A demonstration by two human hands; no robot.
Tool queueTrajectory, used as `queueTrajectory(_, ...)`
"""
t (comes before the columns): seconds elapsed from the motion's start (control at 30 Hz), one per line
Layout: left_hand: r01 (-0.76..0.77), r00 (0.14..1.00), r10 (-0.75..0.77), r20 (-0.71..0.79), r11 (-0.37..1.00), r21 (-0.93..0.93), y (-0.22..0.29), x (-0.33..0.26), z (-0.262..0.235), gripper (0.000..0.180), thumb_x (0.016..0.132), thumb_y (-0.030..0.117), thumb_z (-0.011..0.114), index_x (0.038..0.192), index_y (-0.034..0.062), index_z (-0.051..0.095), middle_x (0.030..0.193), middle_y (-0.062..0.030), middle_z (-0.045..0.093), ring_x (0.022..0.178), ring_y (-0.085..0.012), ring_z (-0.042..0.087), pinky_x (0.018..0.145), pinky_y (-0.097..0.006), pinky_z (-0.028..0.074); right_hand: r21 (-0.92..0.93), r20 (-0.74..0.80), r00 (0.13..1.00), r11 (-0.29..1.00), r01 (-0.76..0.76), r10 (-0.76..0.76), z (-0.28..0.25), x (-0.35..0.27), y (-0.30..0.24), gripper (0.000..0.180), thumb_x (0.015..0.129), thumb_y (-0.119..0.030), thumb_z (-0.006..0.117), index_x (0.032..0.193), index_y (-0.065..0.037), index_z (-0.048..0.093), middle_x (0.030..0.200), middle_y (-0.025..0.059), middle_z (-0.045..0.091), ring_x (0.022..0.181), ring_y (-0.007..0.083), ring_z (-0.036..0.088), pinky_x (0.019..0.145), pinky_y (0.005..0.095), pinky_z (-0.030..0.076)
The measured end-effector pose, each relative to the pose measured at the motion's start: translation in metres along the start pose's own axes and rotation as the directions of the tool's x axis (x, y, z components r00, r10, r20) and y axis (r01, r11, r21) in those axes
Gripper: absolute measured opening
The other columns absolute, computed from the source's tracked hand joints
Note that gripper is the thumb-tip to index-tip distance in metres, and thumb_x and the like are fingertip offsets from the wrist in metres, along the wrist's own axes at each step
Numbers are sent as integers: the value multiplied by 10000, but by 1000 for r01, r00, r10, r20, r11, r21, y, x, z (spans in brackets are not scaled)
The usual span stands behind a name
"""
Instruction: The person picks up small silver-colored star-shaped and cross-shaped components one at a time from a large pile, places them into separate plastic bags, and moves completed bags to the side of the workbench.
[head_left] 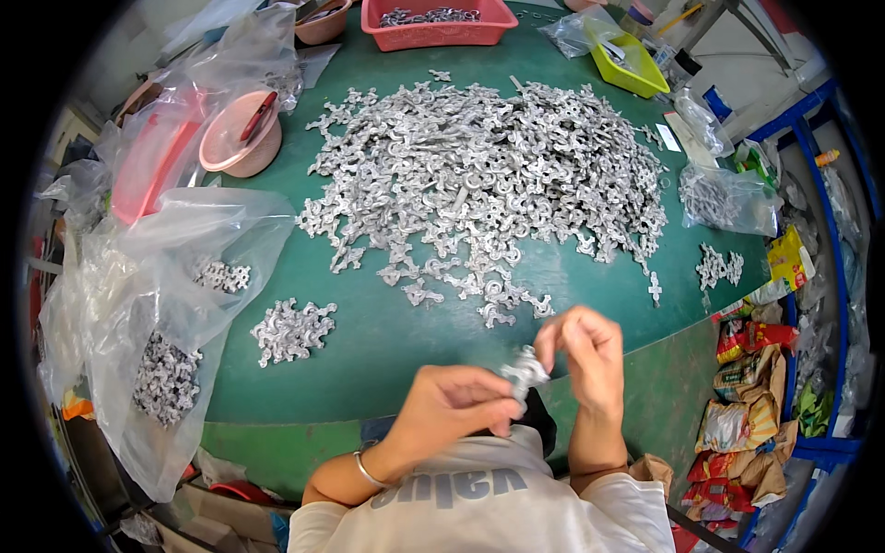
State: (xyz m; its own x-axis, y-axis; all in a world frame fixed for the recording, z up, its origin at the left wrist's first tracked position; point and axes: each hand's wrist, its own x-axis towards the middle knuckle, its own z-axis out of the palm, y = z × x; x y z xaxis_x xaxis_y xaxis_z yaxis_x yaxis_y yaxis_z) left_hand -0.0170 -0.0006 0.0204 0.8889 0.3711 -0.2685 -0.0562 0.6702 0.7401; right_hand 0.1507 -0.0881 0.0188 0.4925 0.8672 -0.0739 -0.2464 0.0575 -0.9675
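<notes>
Between my two hands is a small grey cast-metal piece point(527, 369), blurred by motion, above the table's near edge. My left hand point(456, 404), with a bangle on the wrist, pinches its lower left end between thumb and fingers. The bent fingers of my right hand point(590, 355) are closed at its upper right end; exactly what they grip is partly hidden. Beyond my hands, a large heap of similar metal pieces point(489, 175) covers the middle of the green table point(387, 355). A smaller pile of these pieces point(292, 332) lies to the left.
At left, a clear plastic bag point(226, 217) holds more pieces beside a pink bowl point(241, 138) with a red-handled tool. A red tray point(440, 35) and a yellow-green basket point(630, 66) stand at the back. Several pieces point(719, 266) lie at right, near a blue rack point(820, 276).
</notes>
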Motion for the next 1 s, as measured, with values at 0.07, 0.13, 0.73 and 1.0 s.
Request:
queueTrajectory(0.07, -99, 955, 131, -266, 987, 130, 0, -7, -17, 88, 769, -16, 614, 849, -49, 596, 714, -102, 620, 591, -123, 579, 558, -223, 468, -368, -216, 963, 927, 70, -158, -13, 9, 8, 122, 834, -104, 575, 842, 16, 590, 686, 48, 599, 567, 83, 515, 522, 212, 394)
queueTrajectory(0.13, -294, 791, 358, -497, 934, 205, -13, -13, -50, 120, 778, 17, 622, 877, -44, 592, 740, -93, 619, 606, -130, 577, 573, -228, 467, -663, -290, 925, 749, -9, -246, -27, 15, 16, 141, 753, -75, 644, 853, 10, 590, 730, 79, 604, 628, 152, 546, 568, 260, 413)
queueTrajectory(0.73, -343, 846, 531, -36, 596, 726, -13, 4, -20, 429, 721, -103, 594, 1130, -5, 507, 1017, -85, 530, 862, -172, 564, 729, -255, 486, -216, 127, 992, 976, 39, -12, 4, -6, 24, 383, 675, 117, 651, 1044, 54, 569, 1041, 109, 514, 794, 112, 518, 669, 221, 448)
queueTrajectory(1.0, -294, 878, 430, -213, 833, 470, -10, 7, -20, 116, 786, -69, 569, 893, -79, 612, 853, -128, 598, 703, -137, 601, 626, -230, 498, -93, 91, 995, 994, 55, -47, 8, -15, 23, 202, 783, 75, 559, 985, 74, 563, 839, 106, 580, 737, 124, 563, 657, 241, 458)
